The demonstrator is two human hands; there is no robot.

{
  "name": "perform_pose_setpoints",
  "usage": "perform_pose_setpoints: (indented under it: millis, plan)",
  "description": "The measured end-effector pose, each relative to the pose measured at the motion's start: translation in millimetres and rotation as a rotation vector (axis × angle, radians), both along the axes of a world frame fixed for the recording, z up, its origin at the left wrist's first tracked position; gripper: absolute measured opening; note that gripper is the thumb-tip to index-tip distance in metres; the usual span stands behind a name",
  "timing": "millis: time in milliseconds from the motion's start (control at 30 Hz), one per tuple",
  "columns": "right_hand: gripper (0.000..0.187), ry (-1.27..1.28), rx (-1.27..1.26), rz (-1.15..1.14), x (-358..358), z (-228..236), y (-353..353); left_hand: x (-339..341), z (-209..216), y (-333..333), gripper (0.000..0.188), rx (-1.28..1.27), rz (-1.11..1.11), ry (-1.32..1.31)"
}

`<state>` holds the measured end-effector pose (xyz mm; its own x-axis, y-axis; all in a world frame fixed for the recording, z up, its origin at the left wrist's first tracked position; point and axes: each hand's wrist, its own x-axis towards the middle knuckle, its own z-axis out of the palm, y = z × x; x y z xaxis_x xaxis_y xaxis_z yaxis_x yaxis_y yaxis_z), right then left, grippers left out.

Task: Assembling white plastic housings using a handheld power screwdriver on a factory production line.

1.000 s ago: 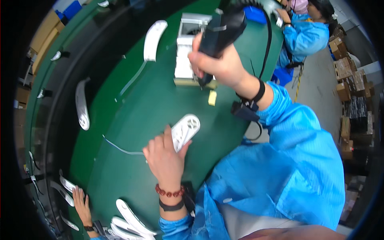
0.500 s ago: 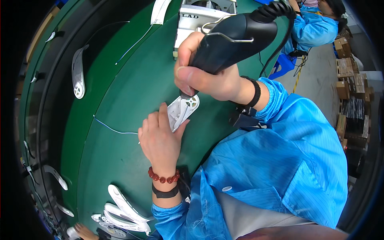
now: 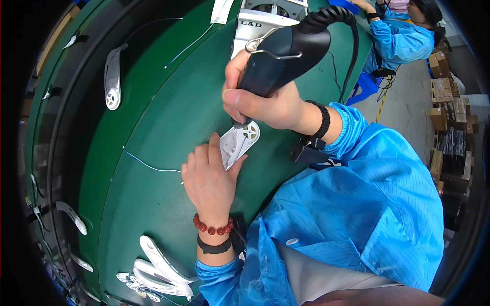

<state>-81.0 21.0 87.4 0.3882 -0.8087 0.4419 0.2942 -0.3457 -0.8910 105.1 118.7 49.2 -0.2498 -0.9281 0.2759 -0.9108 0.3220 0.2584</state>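
My right hand (image 3: 273, 104) is wrapped round a dark electric screwdriver (image 3: 273, 69) with a wire hanging hook and a coiled black cable. Its tip points down at a white plastic shell (image 3: 233, 146) on the green table; whether it sits on a screw is hidden by my fingers. My left hand (image 3: 208, 176) grips the shell by its sides, thumb on the right and fingers on the left. At the shell's rounded end is a round spoked part (image 3: 250, 131). A thin white-blue wire (image 3: 150, 167) runs out from beside my left fingers.
A white boxy machine (image 3: 265, 20) stands at the far side. Several white curved shells (image 3: 161, 257) lie at the lower left. Another shell (image 3: 113, 76) rests on the green strip to the left. A co-worker in blue (image 3: 400, 43) sits at the upper right, near stacked cartons (image 3: 449, 112).
The screwdriver's upper end has swung left, and its tip stays at the shell. Both hands and the shell appear slightly farther right. The shell on the left strip appears farther up and right.
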Motion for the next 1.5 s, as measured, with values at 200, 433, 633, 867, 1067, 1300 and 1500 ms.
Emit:
perform_pose_setpoints:
  millis: [200,433,633,867,1067,1300,1500]
  plan:
    - [0.015,0.004,0.026,-0.020,14.3,-2.5,7.5,10.9,-1.5,5.2,0.066,0.001,0.013,0.013]
    - [0.017,0.001,-0.028,-0.063,34.5,-7.6,18.8,25.1,-10.4,12.2,0.062,-0.033,0.026,0.048]
    - [0.017,0.053,-0.102,-0.096,46.2,-3.9,23.4,36.1,-6.5,17.9,0.062,-0.034,0.023,0.050]
    - [0.010,-0.260,-0.161,-0.172,20.2,22.0,15.8,54.8,-13.7,29.5,0.064,-0.018,0.024,0.031]
    - [0.007,-0.230,-0.210,-0.293,-7.5,31.7,-8.0,66.0,-7.4,37.5,0.065,0.002,0.032,0.020]
    - [0.006,-0.116,-0.162,-0.352,10.4,32.2,-4.9,76.2,-7.6,41.8,0.066,0.018,0.037,0.007]
    - [0.007,-0.061,-0.152,-0.376,21.1,31.8,-1.9,84.5,-7.7,45.1,0.065,0.007,0.030,0.016]
